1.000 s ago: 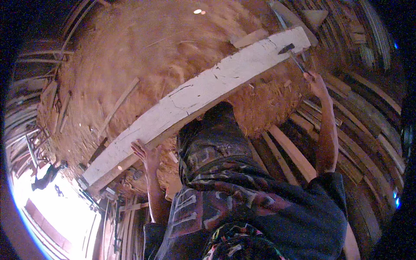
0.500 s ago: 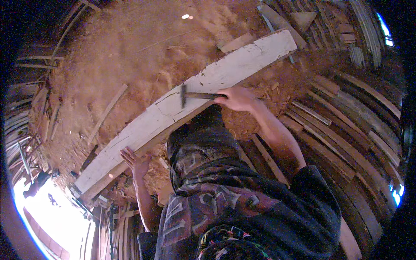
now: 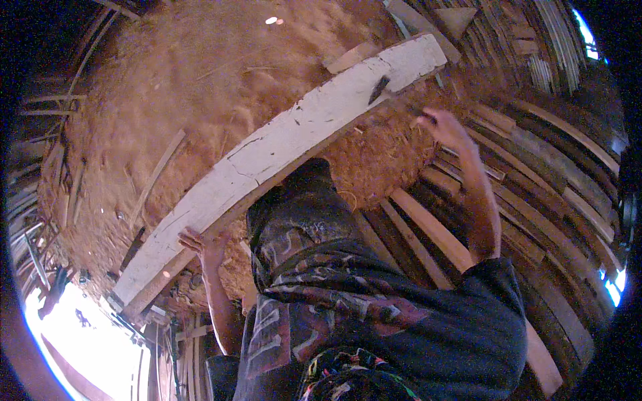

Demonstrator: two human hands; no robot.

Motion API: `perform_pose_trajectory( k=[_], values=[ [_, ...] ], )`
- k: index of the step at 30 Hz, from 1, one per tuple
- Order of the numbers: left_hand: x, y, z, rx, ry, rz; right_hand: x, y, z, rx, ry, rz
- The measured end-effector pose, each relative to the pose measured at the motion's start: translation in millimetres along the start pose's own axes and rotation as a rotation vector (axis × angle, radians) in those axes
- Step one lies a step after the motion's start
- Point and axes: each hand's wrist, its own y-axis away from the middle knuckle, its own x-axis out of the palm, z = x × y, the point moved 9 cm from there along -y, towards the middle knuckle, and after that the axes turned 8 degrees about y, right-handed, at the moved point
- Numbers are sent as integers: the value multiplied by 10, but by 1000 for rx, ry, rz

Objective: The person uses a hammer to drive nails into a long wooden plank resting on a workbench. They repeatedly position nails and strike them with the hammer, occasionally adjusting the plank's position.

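Note:
A long, pale, slightly curved wooden beam (image 3: 274, 144) slants from lower left to upper right, with dark cracks along its upper face. My left hand (image 3: 206, 248) lies against the beam's near edge toward its left end, fingers stretched out onto the wood. Out past the beam's right half, my right hand (image 3: 447, 128) is closed on the handle of a hammer. The hammer's dark head (image 3: 379, 89) shows over the beam near its right end; motion smears the handle, and I cannot tell whether the head touches the wood.
Reddish-brown ground littered with chips (image 3: 381, 164) surrounds the beam. Stacked boards (image 3: 535, 174) line the right side. A short wood block (image 3: 352, 58) lies beyond the beam, and a thin stick (image 3: 160, 170) lies to its left. A bright opening (image 3: 83, 334) is at lower left.
My right hand has swung the hammer to the right and away, from the beam's middle toward its right end. My left hand stays at the same part of the beam.

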Motion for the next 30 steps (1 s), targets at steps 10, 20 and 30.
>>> perform_pose_trajectory(
  k=[10,20,30],
  values=[
    [93,-125,100,75,-10,-9,965,615,195,233,-560,-423],
    [52,-150,-252,-36,-1,68,1072,363,404,146,-462,-143],
    [-177,6,-326,-37,7,-143,145,506,1825,-171,-21,73]
  ],
)
